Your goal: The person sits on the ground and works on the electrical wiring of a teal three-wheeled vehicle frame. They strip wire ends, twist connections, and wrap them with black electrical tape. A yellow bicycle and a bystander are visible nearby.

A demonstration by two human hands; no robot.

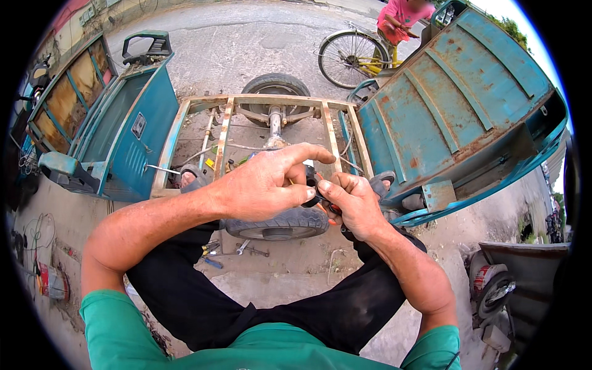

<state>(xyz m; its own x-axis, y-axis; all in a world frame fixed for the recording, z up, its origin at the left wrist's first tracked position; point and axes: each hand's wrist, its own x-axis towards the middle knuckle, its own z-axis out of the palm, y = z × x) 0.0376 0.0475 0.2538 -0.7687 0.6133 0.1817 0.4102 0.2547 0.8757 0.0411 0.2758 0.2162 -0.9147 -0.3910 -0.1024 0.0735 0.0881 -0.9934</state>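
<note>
My left hand and my right hand meet in front of me over my lap. Between their fingertips they pinch a small black part; my left index finger stretches out over it. A bit of orange-red shows under my right palm, but I cannot tell what it is. Just below the hands lies a small black tyre on the ground between my legs in black trousers.
A rusty vehicle frame with an axle and rear wheel lies ahead. A teal cargo bed tilts up at right and a teal panel stands at left. Hand tools lie on the concrete. A person with a bicycle stands far back.
</note>
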